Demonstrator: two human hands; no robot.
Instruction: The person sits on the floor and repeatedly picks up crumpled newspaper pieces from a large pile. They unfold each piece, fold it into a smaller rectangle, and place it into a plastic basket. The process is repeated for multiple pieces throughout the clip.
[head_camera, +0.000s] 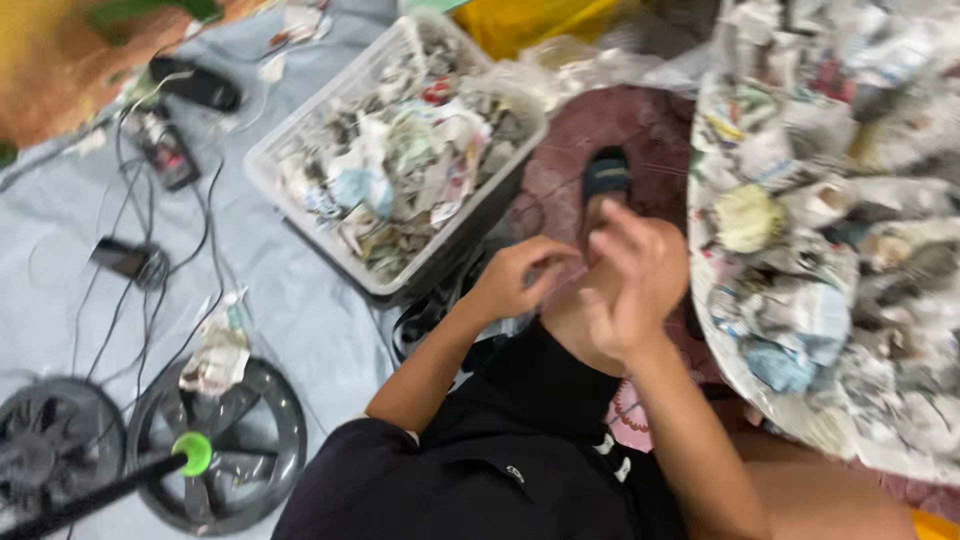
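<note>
While raised over knee, left hand (515, 280) curled; right hand (630, 290) fingers apart, both w/o load.

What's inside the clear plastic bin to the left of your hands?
The clear plastic bin holds crumpled newspaper pieces, heaped almost to the rim. The paper covers the bin's bottom, so anything beneath it cannot be seen. Both hands, left hand and right hand, are outside it.

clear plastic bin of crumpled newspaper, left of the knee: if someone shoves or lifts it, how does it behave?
The clear plastic bin is probably light for its size: it holds only crumpled newspaper. On the pale blue sheet it would likely slide, perhaps bunching the sheet. Its thin-looking walls may flex, and loose wads heaped near the rim could spill.
</note>
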